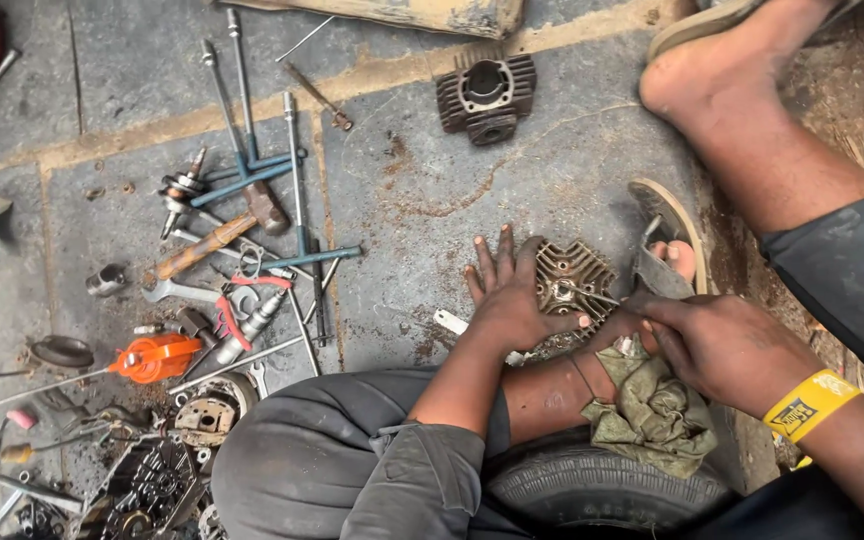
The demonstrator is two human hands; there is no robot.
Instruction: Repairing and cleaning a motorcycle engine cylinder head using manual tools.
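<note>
The left hand (pixel 508 292), fingers spread flat, steadies the finned cylinder head (pixel 572 282) on the concrete floor (pixel 422 180) (near centre); the right hand (pixel 717 345), fingers pinched on a thin tool (pixel 592 293), should press gently and squarely.

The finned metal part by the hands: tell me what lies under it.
The finned metal part rests on the stained concrete floor, steadied by the left hand. The right hand works a thin tool into it. Anything directly beneath is covered.

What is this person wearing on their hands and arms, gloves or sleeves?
No gloves: both hands are bare. The left hand has a bare forearm too, with a grey sleeve bunched at the elbow. The right hand has a yellow printed wristband.
</note>
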